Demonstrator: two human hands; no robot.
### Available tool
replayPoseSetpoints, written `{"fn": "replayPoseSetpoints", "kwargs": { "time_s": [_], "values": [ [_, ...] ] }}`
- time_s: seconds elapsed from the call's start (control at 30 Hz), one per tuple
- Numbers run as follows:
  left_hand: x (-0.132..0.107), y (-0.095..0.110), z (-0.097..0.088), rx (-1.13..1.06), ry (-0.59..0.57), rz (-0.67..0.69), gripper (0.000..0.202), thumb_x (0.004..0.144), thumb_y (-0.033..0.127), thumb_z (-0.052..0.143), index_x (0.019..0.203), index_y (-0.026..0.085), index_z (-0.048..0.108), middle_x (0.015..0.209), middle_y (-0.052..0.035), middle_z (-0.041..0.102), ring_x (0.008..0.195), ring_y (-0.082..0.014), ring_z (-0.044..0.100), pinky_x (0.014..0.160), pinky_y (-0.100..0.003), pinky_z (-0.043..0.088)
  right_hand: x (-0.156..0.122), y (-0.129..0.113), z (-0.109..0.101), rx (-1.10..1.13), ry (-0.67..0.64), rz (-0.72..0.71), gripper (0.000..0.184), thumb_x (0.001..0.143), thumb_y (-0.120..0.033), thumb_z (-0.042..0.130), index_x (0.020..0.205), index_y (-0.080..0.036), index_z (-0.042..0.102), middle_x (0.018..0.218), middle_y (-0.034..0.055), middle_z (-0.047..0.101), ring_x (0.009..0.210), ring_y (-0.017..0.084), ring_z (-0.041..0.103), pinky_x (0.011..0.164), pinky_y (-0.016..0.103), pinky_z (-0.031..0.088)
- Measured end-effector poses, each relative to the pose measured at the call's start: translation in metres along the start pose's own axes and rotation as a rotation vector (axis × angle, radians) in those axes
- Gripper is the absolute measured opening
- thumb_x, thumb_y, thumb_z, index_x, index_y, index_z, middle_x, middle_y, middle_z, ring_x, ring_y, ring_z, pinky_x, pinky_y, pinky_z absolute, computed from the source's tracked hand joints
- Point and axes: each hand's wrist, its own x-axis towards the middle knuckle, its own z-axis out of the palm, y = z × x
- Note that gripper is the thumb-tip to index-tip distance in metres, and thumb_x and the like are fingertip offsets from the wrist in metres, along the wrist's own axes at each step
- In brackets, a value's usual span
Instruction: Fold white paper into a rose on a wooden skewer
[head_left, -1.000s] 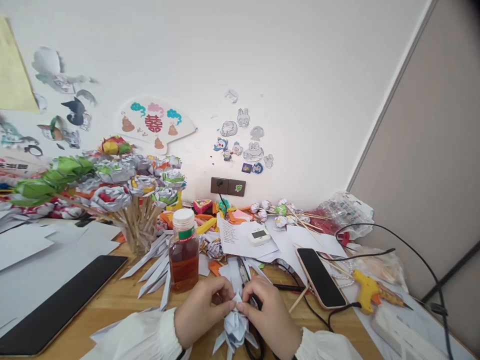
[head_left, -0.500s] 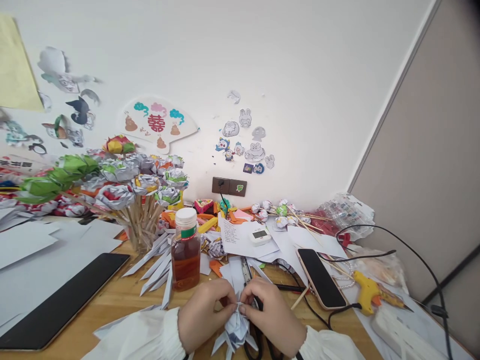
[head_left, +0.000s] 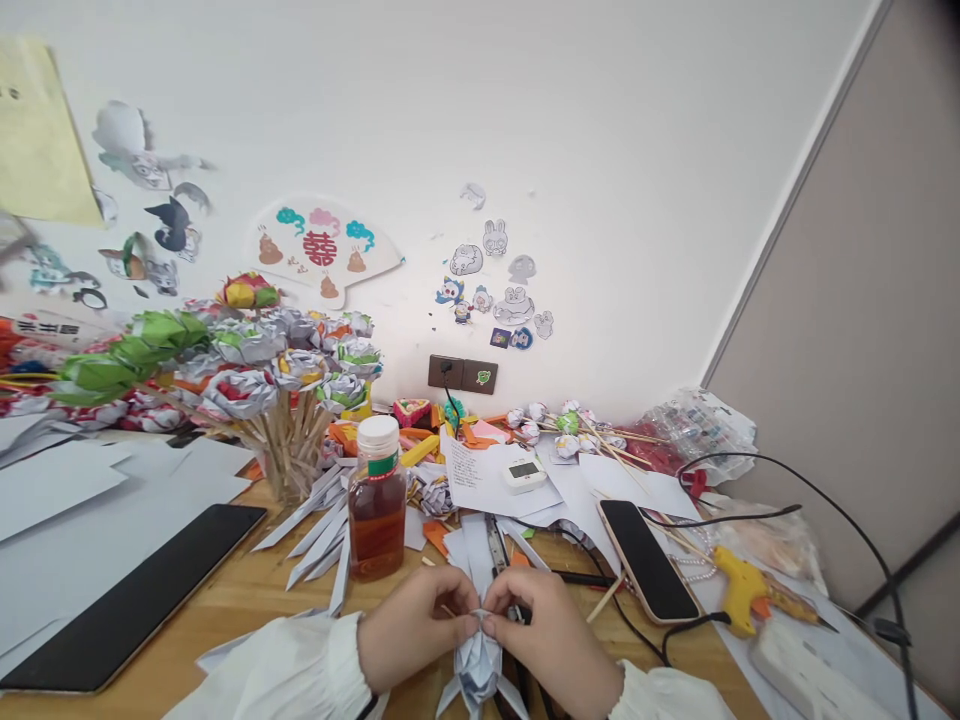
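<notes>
My left hand (head_left: 412,630) and my right hand (head_left: 544,632) meet at the bottom middle of the view, both pinching the top of a folded white paper piece (head_left: 480,665) with pointed petals that hangs just above the wooden table (head_left: 225,600). White sleeves cover both wrists. Scissors (head_left: 496,548) lie on paper strips just beyond my fingers. A bottle of amber liquid (head_left: 377,500) with a white cap stands just beyond my left hand.
A bunch of paper roses on sticks (head_left: 255,370) stands at the left. A dark tablet (head_left: 135,600) lies front left. A phone (head_left: 649,572), black cables, a yellow glue gun (head_left: 739,592) and a white power strip (head_left: 802,670) crowd the right. Paper scraps and a small white timer (head_left: 523,472) lie behind.
My hands and the paper piece have sunk slightly lower in view and my fingertips have drawn closer together at its top. The view has shifted a little.
</notes>
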Motion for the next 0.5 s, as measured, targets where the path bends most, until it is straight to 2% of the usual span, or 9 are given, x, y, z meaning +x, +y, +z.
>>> {"fn": "replayPoseSetpoints", "kwargs": {
  "time_s": [0.1,0.27,0.33,0.43,0.5],
  "values": [
    [0.001,-0.001,0.001,0.028,0.038,0.003,0.008,0.061,0.014,0.053,0.065,0.012,0.06,0.06,0.0006,0.059,0.058,-0.0124,0.052,0.053,-0.019,0.04,0.001,0.0,0.002,-0.044,0.005,-0.02,0.013,0.061,-0.004,0.058,0.063,-0.017,0.06,0.061,-0.0038,0.056,0.061,0.011,0.054,0.059,0.019,0.04],
    [-0.005,0.009,0.004,0.232,0.157,0.057,0.009,0.06,0.011,0.052,0.054,0.014,0.058,0.055,0.0014,0.058,0.055,-0.0119,0.051,0.052,-0.019,0.037,-0.001,0.002,0.004,-0.123,0.019,-0.072,0.016,0.062,-0.002,0.057,0.064,-0.017,0.06,0.061,-0.0039,0.055,0.06,0.01,0.053,0.059,0.018,0.039],
    [-0.007,0.012,0.003,0.223,0.169,0.068,0.01,0.061,0.012,0.053,0.052,0.015,0.056,0.055,0.0017,0.057,0.056,-0.0119,0.05,0.053,-0.02,0.037,-0.002,0.001,0.003,-0.158,0.022,-0.101,0.016,0.063,-0.002,0.057,0.065,-0.018,0.06,0.062,-0.0035,0.055,0.062,0.011,0.053,0.059,0.019,0.038],
    [-0.005,0.01,-0.004,-0.032,0.069,0.05,0.007,0.062,0.02,0.057,0.059,0.014,0.056,0.059,0.0018,0.057,0.059,-0.0119,0.051,0.056,-0.021,0.039,-0.003,0.0,0.0,-0.212,0.054,-0.175,0.016,0.065,-0.003,0.056,0.063,-0.019,0.059,0.063,-0.0027,0.055,0.064,0.012,0.052,0.06,0.021,0.038],
    [-0.001,0.006,-0.009,-0.307,-0.053,0.016,0.022,0.068,0.037,0.054,0.067,0.014,0.054,0.059,0.0025,0.055,0.057,-0.0111,0.051,0.055,-0.022,0.04,-0.003,0.001,-0.001,-0.204,0.071,-0.242,0.017,0.066,-0.003,0.056,0.062,-0.019,0.058,0.063,-0.0027,0.055,0.065,0.012,0.052,0.062,0.022,0.038]
  ]
}}
